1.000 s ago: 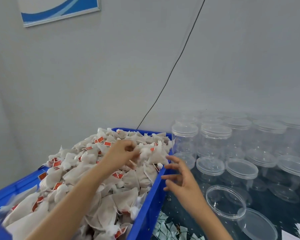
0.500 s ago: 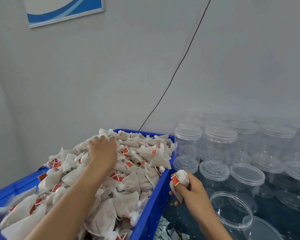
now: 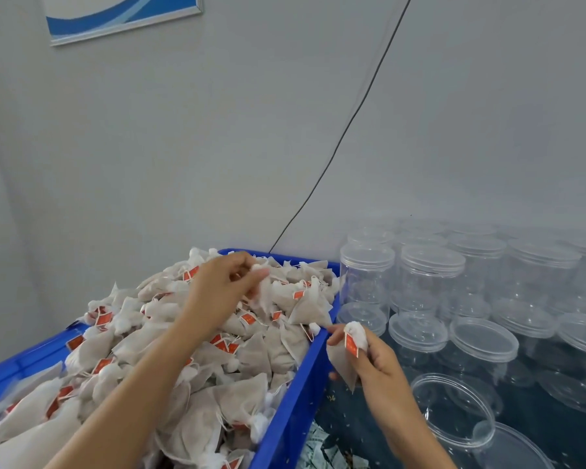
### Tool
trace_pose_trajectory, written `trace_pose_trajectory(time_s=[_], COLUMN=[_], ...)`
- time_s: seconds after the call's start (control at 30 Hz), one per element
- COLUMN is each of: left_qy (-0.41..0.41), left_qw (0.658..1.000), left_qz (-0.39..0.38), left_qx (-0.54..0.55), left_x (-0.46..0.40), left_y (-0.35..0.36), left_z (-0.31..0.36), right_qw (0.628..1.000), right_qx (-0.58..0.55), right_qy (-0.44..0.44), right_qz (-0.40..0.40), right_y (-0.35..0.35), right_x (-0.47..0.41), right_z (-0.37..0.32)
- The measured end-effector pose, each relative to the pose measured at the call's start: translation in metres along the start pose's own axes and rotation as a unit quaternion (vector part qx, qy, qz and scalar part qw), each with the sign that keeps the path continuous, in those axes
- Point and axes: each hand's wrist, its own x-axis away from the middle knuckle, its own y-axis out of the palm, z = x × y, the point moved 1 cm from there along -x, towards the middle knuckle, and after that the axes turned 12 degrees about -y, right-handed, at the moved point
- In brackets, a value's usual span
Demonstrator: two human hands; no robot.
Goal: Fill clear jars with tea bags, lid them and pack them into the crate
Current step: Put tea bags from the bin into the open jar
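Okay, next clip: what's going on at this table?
A person is picking tea bags out of a heaped blue bin. The right hand holds one tea bag just beside the bin, near an open clear jar. The left hand pinches another bag on the pile. Lidded jars stand behind, seemingly empty.

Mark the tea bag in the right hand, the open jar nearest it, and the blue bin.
tea bag (image 3: 341, 362), head view, on its mesh body
open jar (image 3: 454, 408), head view, inside its open mouth
blue bin (image 3: 293, 406), head view, on its right wall
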Motion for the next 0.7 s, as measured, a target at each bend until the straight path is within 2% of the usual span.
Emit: trace_pose_trajectory(time_s=[0.07,0.13,0.23,0.3,0.33,0.37,0.4,0.47,0.53,0.63,0.7], left_qy=[0.000,0.005,-0.016,-0.048,-0.054,-0.047,-0.033,-0.016,-0.041,-0.026,-0.005], left_qw=[0.992,0.975,0.948,0.949,0.960,0.970,0.963,0.904,0.860,0.825,0.832], left_qz=[-0.116,-0.214,-0.309,-0.306,-0.273,-0.231,-0.198,-0.202,-0.240,-0.238,-0.227], left_qx=[0.058,0.057,0.070,0.061,0.019,-0.063,-0.180,-0.377,-0.449,-0.512,-0.506], left_x=[0.010,0.021,0.025,0.021,0.017,0.013,0.010,0.010,0.013,0.014,0.015], left_y=[0.019,0.039,0.053,0.047,0.040,0.032,0.024,0.015,0.015,0.024,0.026], left_z=[0.008,0.011,0.009,0.004,0.000,-0.006,-0.012,-0.022,-0.026,-0.024,-0.022], right_qw=[0.998,0.994,0.990,0.995,0.998,0.999,0.999,0.999,0.999,0.999,0.999], right_qx=[-0.056,-0.097,-0.085,-0.042,-0.017,0.003,0.014,0.029,0.041,0.036,0.033], right_qy=[-0.026,-0.046,-0.058,-0.044,-0.035,-0.023,-0.014,-0.002,0.003,0.004,-0.003], right_qz=[-0.004,-0.027,-0.095,-0.075,-0.057,-0.044,-0.033,-0.016,-0.002,-0.001,0.005], right_y=[0.003,0.007,0.013,0.012,0.010,0.009,0.007,0.007,0.006,0.005,0.006], right_x=[0.000,-0.001,0.001,0.001,0.001,0.001,0.001,0.001,0.001,0.000,0.001], right_z=[0.002,0.004,0.002,0.006,0.009,0.012,0.014,0.016,0.017,0.016,0.013])
